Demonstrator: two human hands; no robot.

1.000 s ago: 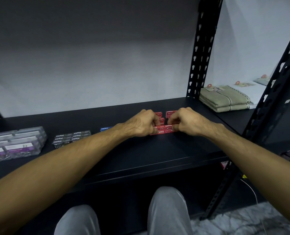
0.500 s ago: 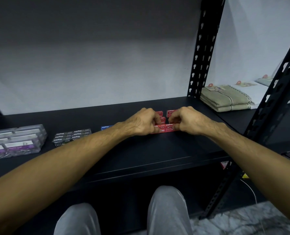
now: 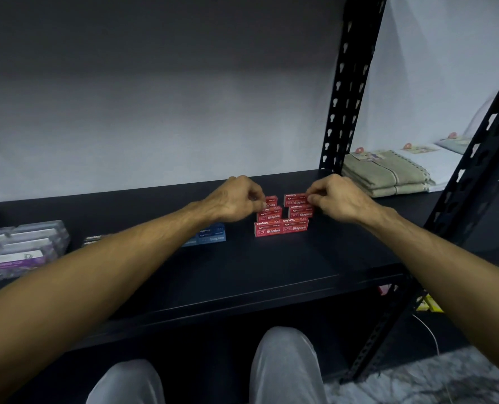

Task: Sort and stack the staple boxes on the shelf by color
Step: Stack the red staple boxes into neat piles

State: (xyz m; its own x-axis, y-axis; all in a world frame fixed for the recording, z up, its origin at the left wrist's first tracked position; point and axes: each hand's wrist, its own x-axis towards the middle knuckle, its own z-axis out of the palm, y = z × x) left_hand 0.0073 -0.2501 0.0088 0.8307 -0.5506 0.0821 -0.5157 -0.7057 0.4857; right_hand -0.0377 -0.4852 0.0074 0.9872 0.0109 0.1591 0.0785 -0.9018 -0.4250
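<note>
Both hands have drawn apart and reached farther back on the shelf [image 3: 271,269], uncovering the front row of red staple boxes [image 3: 281,227], which looks settled. The left hand [image 3: 236,198] pinches the rear-left red box [image 3: 271,201] narrowly; the right hand [image 3: 334,196] pinches the rear-right red box [image 3: 295,199]. Blue staple boxes [image 3: 212,233] lie just below the left wrist.

Folded towels [image 3: 385,173] lie far right (clear clip boxes [image 3: 18,249] far left).
</note>
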